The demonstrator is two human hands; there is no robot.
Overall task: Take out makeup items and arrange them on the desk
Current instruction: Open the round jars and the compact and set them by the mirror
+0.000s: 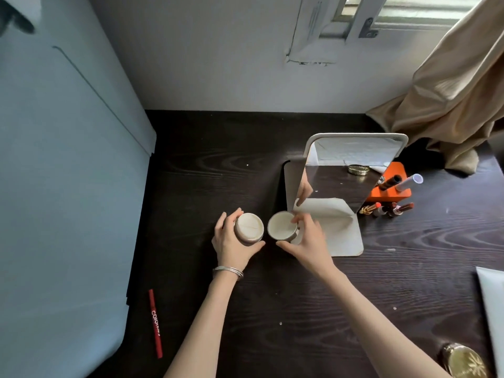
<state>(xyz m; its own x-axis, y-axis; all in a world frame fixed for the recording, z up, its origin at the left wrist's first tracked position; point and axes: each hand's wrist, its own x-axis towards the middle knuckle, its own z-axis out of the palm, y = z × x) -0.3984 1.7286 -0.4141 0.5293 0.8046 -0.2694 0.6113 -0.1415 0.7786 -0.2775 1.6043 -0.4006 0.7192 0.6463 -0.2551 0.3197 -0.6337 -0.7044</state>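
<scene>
Two jars (249,227) beside mirror (346,173); lipsticks (387,209) right; red pencil (156,323) left

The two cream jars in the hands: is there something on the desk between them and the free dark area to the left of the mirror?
Nothing visible is in the way. The left hand grips one cream jar and the right hand grips the other cream jar, next to the mirror base. The desk beyond them looks bare. The red pencil lies near the front edge.

A standing mirror (351,170) and beige curtain (450,105) sit rightward.
</scene>
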